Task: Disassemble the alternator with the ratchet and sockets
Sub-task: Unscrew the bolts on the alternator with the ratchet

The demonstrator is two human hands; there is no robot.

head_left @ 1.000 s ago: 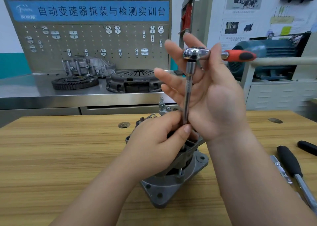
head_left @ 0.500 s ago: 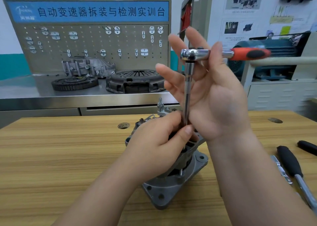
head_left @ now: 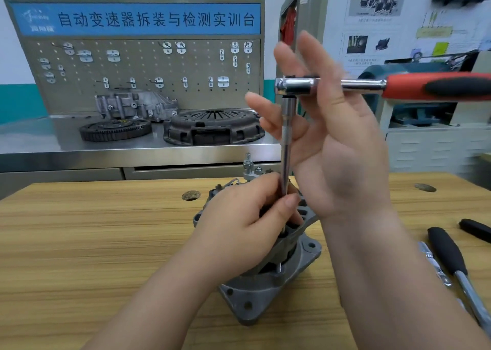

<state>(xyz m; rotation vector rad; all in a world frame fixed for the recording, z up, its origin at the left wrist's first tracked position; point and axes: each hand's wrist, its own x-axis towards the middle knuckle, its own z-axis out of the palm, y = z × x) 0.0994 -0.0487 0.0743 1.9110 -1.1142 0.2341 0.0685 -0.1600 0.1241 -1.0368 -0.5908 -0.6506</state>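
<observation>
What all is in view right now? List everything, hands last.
wooden table: 1, tan, foreground
alternator: 1, grey, table centre
ratchet: 1, chrome with red-black handle, level above alternator
extension bar: 1, chrome, upright from ratchet head to alternator
black-handled tools: 2, black, table's right edge
ring gear: 1, dark, steel bench behind
clutch cover: 1, dark, beside ring gear
grey casting: 1, behind ring gear
pegboard: 1, grey, back wall
left hand: 1, pinches extension bar low
right hand: 1, fingers straight, thumb across ratchet neck
</observation>
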